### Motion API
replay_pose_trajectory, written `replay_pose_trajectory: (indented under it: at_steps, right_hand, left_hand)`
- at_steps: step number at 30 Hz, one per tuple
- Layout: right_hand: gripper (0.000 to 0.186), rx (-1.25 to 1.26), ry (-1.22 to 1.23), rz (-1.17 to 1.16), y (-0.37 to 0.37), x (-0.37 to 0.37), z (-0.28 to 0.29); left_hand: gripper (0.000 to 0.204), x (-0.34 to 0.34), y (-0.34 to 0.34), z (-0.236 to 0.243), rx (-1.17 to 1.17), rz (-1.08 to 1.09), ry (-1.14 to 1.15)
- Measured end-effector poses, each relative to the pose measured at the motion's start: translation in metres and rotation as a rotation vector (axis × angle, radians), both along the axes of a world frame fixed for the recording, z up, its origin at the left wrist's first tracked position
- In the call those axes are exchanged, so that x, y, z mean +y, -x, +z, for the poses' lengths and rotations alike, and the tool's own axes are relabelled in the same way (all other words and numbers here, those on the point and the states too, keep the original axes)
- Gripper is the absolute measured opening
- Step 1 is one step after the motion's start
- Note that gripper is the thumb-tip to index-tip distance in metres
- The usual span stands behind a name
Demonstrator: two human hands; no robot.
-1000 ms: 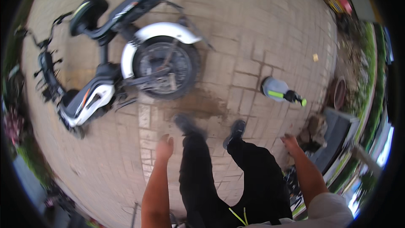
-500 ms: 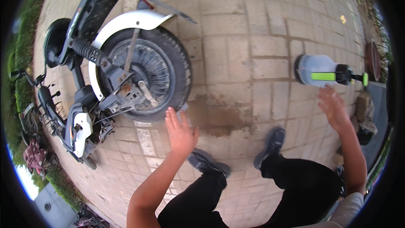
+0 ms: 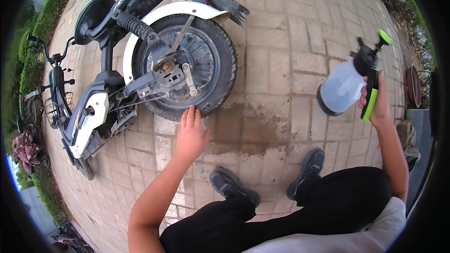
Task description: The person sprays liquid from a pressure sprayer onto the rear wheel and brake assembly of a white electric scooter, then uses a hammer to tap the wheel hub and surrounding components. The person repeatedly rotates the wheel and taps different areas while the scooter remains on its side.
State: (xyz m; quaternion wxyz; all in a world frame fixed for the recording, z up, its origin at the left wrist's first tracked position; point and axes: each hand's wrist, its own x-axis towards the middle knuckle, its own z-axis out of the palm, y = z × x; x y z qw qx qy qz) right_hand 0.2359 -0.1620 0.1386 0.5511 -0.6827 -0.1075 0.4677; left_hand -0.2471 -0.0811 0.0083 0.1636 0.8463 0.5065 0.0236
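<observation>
My right hand [image 3: 380, 97] is wrapped round the green-and-black handle of a pump spray bottle [image 3: 344, 84]. The bottle has a cloudy clear body, a black base and a black pump head with a green knob. It leans, its top toward the upper right. On the left, my left hand [image 3: 191, 133] reaches to the lower edge of the scooter's rear wheel [image 3: 220, 84], fingers stretched out and fingertips at the tyre. Whether anything lies under that palm is hidden. A white mudguard [image 3: 161, 13] curves over the wheel of the scooter [image 3: 89, 136], which appears on its side.
A wet patch [image 3: 248, 129] darkens the paving [image 3: 267, 65] beside the wheel. My shoes stand below it. Along the left edge runs a hedge [image 3: 49, 14], with another bike and a patterned cloth [image 3: 27, 146] nearby. A brown pot [image 3: 412, 85] is at the right edge.
My right hand has closed on the spray bottle's handle, and the bottle has gone from lying sideways to tilted upward. My left hand stays by the tyre. The view has shifted.
</observation>
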Motion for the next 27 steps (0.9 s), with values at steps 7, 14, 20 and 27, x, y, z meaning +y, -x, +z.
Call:
replay_pose_trajectory:
  at_steps: [7,14,20,27]
  right_hand:
    - [0.047,0.073,0.269,0.777,0.096,0.017,0.014]
    - [0.045,0.52,0.438,0.895,0.2,0.014,-0.024]
    - [0.046,0.497,0.447,0.917,0.216,0.013,-0.029]
    - [0.052,0.56,0.405,0.776,0.202,0.04,-0.032]
  left_hand:
    - [0.073,-0.012,-0.009,-0.012,0.002,-0.003,-0.04]
    - [0.073,-0.01,-0.034,-0.015,-0.044,-0.061,-0.056]
    - [0.073,-0.015,-0.026,-0.02,-0.01,0.025,-0.088]
    - [0.077,-0.015,-0.023,-0.027,-0.032,0.139,-0.109]
